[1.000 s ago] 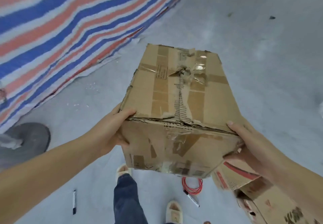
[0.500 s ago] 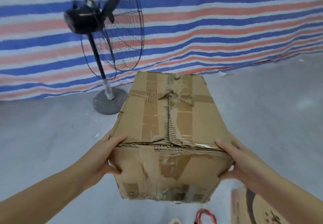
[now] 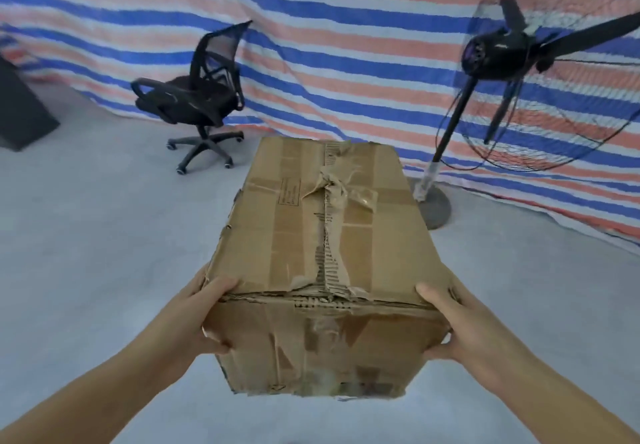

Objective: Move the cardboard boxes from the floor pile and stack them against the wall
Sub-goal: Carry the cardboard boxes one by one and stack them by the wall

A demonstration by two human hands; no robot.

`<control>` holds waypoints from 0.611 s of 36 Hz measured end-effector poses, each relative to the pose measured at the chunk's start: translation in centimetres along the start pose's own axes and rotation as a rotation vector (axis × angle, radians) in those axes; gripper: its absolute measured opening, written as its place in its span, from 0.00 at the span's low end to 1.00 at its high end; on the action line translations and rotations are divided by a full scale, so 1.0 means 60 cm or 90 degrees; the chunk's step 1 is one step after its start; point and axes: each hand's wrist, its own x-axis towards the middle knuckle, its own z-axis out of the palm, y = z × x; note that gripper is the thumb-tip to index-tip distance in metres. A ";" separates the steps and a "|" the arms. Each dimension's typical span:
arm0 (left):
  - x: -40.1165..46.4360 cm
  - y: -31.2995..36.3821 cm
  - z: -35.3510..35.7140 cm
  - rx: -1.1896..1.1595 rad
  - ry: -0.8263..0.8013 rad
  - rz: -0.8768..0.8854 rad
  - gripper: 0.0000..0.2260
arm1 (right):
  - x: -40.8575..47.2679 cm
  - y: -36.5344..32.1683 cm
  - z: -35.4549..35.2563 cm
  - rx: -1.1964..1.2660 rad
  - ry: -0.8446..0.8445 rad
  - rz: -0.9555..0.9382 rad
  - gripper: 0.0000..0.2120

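Cardboard box is carried clear of the floor, left hand and right hand gripping opposite near corners, fingers wrapped round the edges, apparently to steady its torn, taped seam.

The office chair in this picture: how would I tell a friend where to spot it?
Start at the striped tarp hanging across the back. In front of it on the grey floor, towards the left, stands the office chair. It alone has a black mesh back, armrests and wheels.
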 end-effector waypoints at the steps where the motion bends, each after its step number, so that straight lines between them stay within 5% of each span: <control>1: -0.001 0.000 -0.033 -0.009 0.018 0.004 0.10 | 0.010 -0.006 0.035 -0.013 -0.017 0.001 0.17; 22: 0.071 0.029 -0.442 -0.222 0.408 0.026 0.07 | 0.246 -0.177 0.599 -0.242 -0.363 -0.053 0.17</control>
